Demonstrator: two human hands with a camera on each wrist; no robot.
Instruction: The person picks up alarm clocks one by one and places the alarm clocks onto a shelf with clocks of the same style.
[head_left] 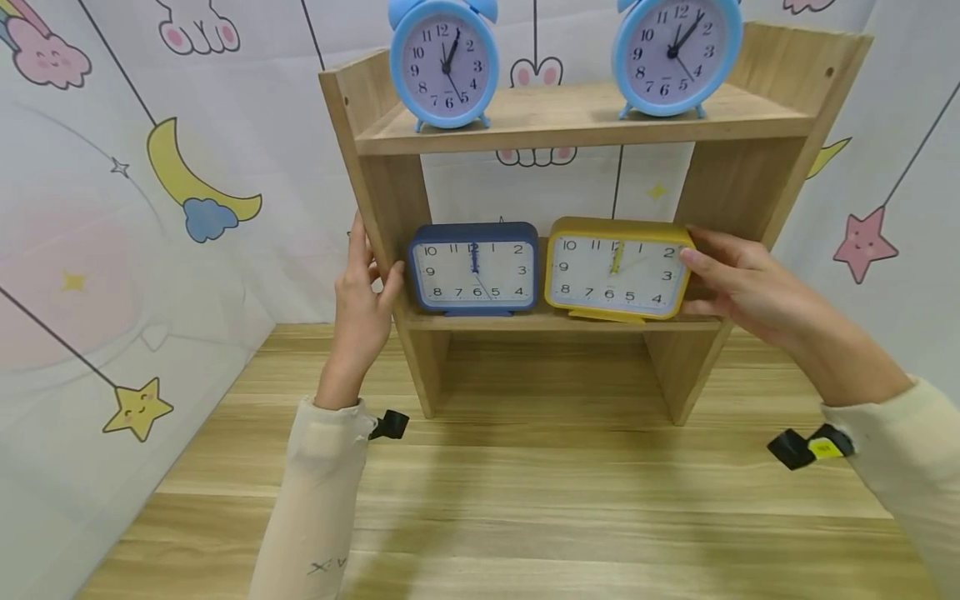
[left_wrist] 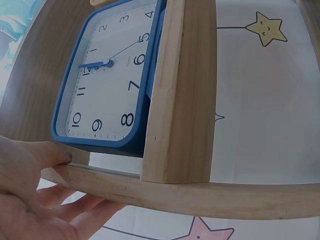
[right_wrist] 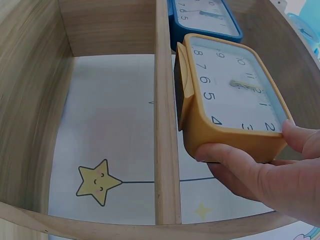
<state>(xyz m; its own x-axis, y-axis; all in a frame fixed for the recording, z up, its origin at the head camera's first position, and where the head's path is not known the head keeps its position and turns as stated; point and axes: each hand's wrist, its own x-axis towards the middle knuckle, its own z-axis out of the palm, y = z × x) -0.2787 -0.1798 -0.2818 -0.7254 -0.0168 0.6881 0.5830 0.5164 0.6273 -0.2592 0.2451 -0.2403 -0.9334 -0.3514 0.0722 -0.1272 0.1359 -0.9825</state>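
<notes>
On the middle shelf stand a dark blue rectangular clock [head_left: 476, 268] and, to its right, a yellow rectangular clock [head_left: 619, 268]. My right hand [head_left: 750, 287] grips the yellow clock by its right side, thumb at the front edge and fingers along the side and behind. In the right wrist view the yellow clock [right_wrist: 235, 95] sits slightly turned, close beside the blue one. My left hand [head_left: 363, 292] holds the left side panel of the wooden shelf unit [head_left: 390, 192], thumb inside and fingers outside. The left wrist view shows that thumb just below the blue clock [left_wrist: 105, 75].
Two round light blue alarm clocks [head_left: 445, 67] stand on the top shelf, one left and one right. The shelf unit rests on a wood-grain table [head_left: 525, 500]. Behind it hangs a white cloth [head_left: 247, 100] printed with moons, stars and clouds.
</notes>
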